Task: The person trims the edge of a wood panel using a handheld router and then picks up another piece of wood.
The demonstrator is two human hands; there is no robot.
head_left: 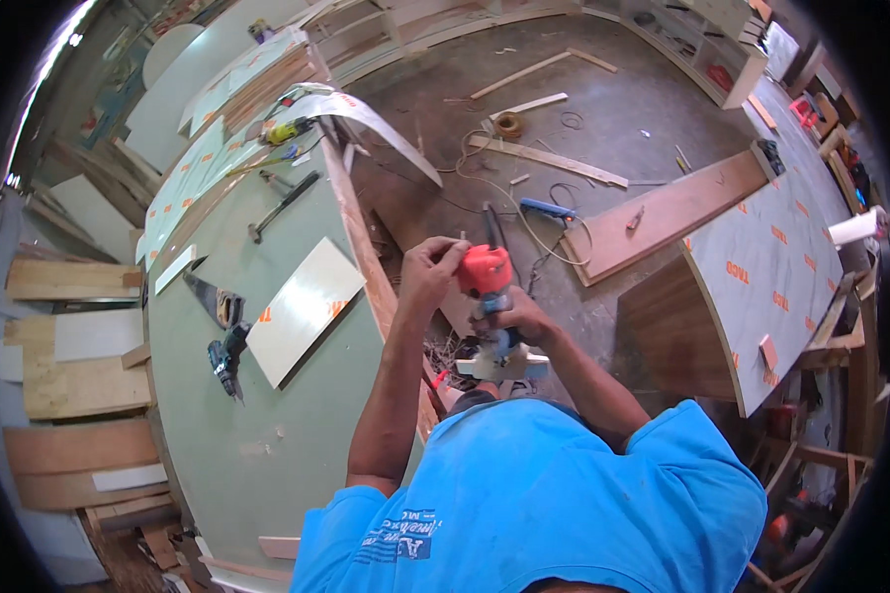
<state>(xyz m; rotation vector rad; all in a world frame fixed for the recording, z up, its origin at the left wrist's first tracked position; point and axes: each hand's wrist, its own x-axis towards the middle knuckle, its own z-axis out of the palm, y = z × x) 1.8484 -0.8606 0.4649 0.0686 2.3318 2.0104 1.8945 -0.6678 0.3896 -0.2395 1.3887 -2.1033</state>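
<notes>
Green bench (287, 445) alongside, power tool (494, 300) inside curled right fingers (505, 318), pinched left fingers (447, 254) at its red end (485, 267).

The right hand (527, 318) hides part of the tool's (485, 267) middle; what the left hand's (431, 274) fingertips pinch, perhaps a bit, is too small to tell. Six o'clock: shirt (534, 494) cut off. Four o'clock: clutter (806, 529) blurred.

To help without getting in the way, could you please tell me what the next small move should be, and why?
Probably steady the red-ended power tool with the right hand, since that hand grips its body while the left hand is at the red end.
</notes>
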